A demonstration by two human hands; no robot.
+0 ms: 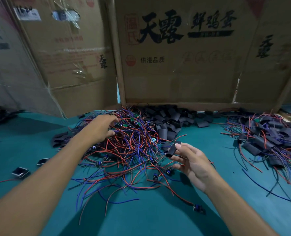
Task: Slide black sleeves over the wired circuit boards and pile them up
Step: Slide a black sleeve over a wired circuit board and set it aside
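A tangled heap of circuit boards with red and blue wires covers the middle of the teal table. My left hand reaches into its far left side, fingers curled down among the small green boards; what they touch is hidden. My right hand is raised just right of the heap and pinches one black sleeve between thumb and fingertips. Loose black sleeves lie heaped behind the wires. Sleeved boards with trailing wires are piled at the right.
Cardboard boxes stand as a wall along the back of the table. Two small dark rectangular parts lie at the left. More black sleeves sit left of the heap. One stray wired board lies near the front.
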